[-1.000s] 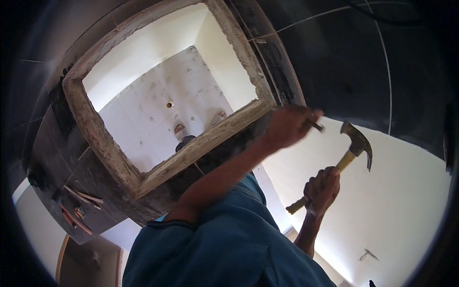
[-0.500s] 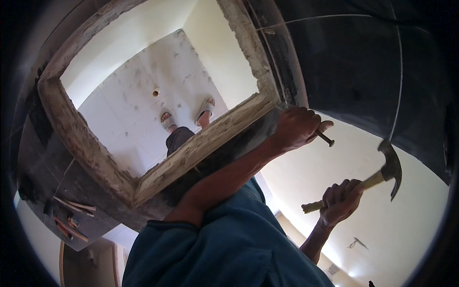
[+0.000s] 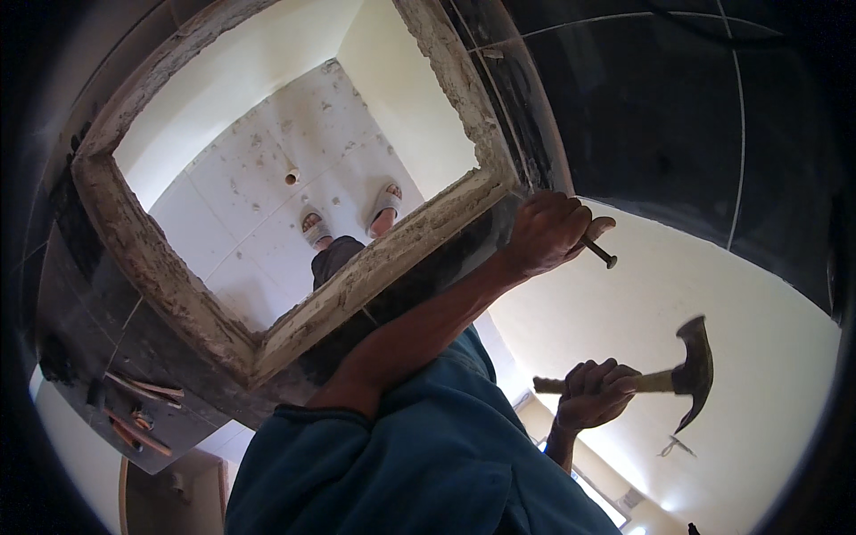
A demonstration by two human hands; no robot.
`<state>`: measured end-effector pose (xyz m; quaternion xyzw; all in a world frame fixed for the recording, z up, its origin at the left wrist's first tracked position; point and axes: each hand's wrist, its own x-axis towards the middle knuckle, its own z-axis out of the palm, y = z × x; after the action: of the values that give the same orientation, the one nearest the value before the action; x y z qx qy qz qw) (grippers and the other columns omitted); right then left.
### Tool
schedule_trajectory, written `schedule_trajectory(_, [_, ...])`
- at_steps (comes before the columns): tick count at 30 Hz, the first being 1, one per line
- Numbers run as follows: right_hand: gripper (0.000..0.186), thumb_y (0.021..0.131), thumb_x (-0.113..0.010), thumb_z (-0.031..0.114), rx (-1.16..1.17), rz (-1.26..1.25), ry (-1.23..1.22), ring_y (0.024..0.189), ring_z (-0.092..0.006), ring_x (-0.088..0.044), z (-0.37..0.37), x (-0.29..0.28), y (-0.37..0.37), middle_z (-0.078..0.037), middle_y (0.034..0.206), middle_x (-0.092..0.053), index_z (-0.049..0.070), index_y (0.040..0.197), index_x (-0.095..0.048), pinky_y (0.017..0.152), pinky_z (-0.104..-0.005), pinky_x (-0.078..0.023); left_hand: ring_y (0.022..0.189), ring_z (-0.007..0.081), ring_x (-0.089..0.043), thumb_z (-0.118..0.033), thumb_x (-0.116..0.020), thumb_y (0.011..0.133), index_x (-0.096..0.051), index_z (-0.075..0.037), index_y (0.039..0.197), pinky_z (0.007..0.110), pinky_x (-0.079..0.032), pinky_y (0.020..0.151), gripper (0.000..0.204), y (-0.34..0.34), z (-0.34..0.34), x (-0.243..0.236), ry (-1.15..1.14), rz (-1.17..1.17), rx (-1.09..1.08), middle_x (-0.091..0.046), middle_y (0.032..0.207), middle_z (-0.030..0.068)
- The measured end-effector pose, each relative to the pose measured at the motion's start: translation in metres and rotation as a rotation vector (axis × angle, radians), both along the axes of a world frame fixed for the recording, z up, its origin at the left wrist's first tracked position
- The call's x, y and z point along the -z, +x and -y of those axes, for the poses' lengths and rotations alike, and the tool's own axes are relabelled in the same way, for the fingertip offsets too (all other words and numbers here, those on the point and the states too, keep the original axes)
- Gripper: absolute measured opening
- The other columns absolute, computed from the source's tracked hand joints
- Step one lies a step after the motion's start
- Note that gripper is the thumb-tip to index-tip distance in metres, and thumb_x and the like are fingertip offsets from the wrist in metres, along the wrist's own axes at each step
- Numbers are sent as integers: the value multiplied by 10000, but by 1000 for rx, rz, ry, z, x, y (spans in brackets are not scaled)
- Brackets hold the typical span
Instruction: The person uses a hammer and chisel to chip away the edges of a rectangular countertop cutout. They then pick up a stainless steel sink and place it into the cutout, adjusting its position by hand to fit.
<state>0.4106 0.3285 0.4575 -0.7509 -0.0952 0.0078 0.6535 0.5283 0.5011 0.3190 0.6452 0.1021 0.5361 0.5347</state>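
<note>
Rect. cut-out [image 3: 383, 266] w/ rough mortar rim in dark tiled slab [image 3: 160, 357]; thru it: pale tiled floor [image 3: 241, 192] w/ dirt spots, a round pipe end [image 3: 292, 176], two sandalled feet [image 3: 315, 227] & part of a dark trouser leg [image 3: 337, 259], cut off by rim. Btm-left, open cabinet recess [image 3: 165, 499], dim inside; small pale item [image 3: 178, 484] in it, too dark to ID. L hand [image 3: 551, 234] is in a fist round metal rod [image 3: 599, 251], just beside cut-out's R corner; rod's flat round head sticks out past thumb, far end hidden by fist, so can't tell if it touches slab. R hand [image 3: 596, 395] closed round hdl of claw hammer [image 3: 682, 382], out to the R, hdl approx. level, head well apart from rod, in front of pale wall [image 3: 571, 303]. L forearm [image 3: 428, 325] crosses over slab's near edge & blocks part of it; blue shirt [image 3: 401, 446] covers btm centre. Far L on slab: few long thin tools [image 3: 143, 388], some orange-ish, blurry. Also loose wires [image 3: 678, 446] on pale wall nr hammer, dark tiled wall [image 3: 660, 125] top R.
</note>
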Motion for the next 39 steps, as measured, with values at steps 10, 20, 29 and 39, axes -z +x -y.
schedule_trajectory(10, [359, 1050, -480, 432, 82, -73, -513, 421, -67, -370, -13, -3, 0, 18, 581, -389, 107, 901, -443, 347, -248, -303, 497, 182, -500, -248, -766, 899, -501, -118, 678, 379, -438, 508, 369, 2, 9, 5, 59, -1, -6, -465, 542, 22])
schedule_trajectory(20, [316, 1078, -427, 378, 47, -78, -605, 429, -64, -405, -4, 2, 11, 10, 608, -427, 95, 944, -472, 367, -237, -333, 475, 211, -490, -241, -759, 894, -459, -118, 623, 375, -398, 495, 423, 12, 1, 19, -12, -24, -69, -425, 520, 29])
schedule_trajectory(29, [353, 1065, -471, 417, 61, -155, -292, 397, -58, -332, -14, -9, 25, 24, 607, -369, 88, 942, -437, 332, -240, -277, 631, 224, -496, -190, -799, 856, -514, -104, 736, 418, -386, 626, 321, 4, 14, 3, 1, 29, 23, -488, 678, 42])
schedule_trajectory(39, [373, 1080, -418, 423, 59, -105, -320, 389, -40, -299, -30, -17, 29, 28, 594, -350, 91, 912, -427, 323, -226, -243, 701, 227, -476, -141, -738, 884, -544, -116, 794, 409, -344, 671, 216, -2, 3, 2, -35, 40, 27, -486, 746, 37])
